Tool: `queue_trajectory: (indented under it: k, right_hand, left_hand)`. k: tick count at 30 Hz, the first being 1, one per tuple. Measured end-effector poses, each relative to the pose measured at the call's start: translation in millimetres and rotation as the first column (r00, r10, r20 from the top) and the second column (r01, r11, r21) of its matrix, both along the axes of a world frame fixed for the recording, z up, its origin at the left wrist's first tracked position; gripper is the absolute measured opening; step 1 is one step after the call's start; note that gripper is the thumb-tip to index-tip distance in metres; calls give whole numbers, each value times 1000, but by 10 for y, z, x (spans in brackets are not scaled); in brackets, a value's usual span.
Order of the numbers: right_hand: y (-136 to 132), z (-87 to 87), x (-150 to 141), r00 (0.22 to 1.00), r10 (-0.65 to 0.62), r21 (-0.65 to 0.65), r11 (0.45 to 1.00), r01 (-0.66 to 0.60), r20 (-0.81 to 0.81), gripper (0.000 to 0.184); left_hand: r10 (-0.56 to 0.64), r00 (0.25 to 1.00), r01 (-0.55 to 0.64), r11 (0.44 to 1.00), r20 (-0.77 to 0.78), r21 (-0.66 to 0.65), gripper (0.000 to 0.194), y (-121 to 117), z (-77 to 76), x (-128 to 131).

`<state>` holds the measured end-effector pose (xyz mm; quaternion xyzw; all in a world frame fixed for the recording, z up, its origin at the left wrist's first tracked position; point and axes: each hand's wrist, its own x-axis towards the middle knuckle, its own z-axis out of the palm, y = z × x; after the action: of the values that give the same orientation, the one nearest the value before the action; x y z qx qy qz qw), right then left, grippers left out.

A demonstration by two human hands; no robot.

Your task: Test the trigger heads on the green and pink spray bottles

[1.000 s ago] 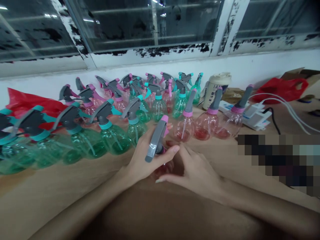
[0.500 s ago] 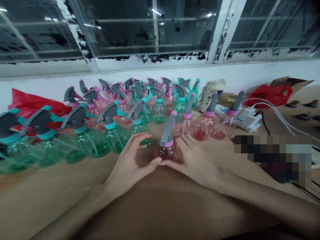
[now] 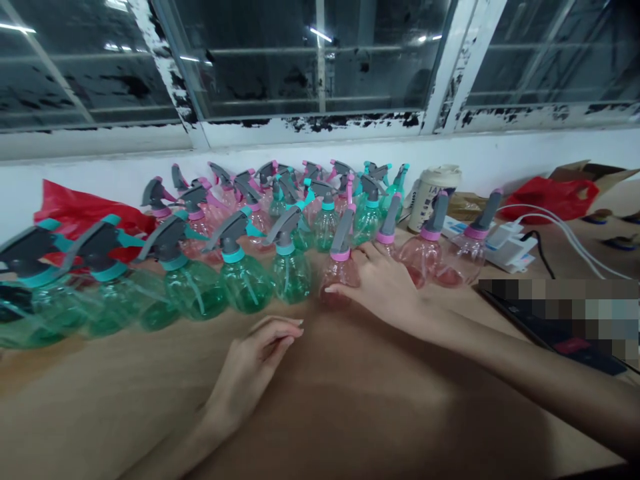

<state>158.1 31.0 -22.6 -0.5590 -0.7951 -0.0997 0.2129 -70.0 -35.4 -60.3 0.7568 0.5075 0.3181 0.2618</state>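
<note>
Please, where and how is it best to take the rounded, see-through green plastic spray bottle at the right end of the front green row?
I would grip the green bottle by its shoulder, just below the turquoise collar, coming from the near side. It stands upright, unblocked in front, and narrows there, probably giving fingers more room beside the neighbouring green bottle.

A lidded paper cup (image 3: 433,193) stands near a red plastic bag (image 3: 553,199) and white cables (image 3: 563,220).
</note>
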Motion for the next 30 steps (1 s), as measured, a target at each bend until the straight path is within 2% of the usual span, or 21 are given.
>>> queue_trajectory:
  k: [6,11,15,20,23,27,30]
  right_hand:
    - [109,51,-42,997,-59,-60,996,62,47,57]
    - [173,54,-81,996,-84,-59,995,86,45,60]
    - [179,53,-108,997,-82,-72,994,83,10,68]
    - [116,21,-115,993,-102,-81,992,96,-65,79]
    - [-42,37,-53,991,-97,-82,993,90,-95,87]
    - [-320,101,232,988,-106,-88,992,96,-112,76]
    - [-390,107,554,985,-94,-39,995,90,-143,55]
  left_hand:
    - [-6,1000,7,996,8,-92,11,-7,29,213]
    - [5,1000,-5,995,3,-97,11,29,15,341]
    - [-40,999,43,993,29,-107,7,72,-31,396]
    - [-98,995,98,994,14,-45,17,72,-58,464]
    - [-108,994,109,994,10,-5,19,70,-52,481]
    - [-102,993,102,995,53,-2,18,88,-14,497]
    - [-95,992,97,995,80,-13,15,123,7,545]
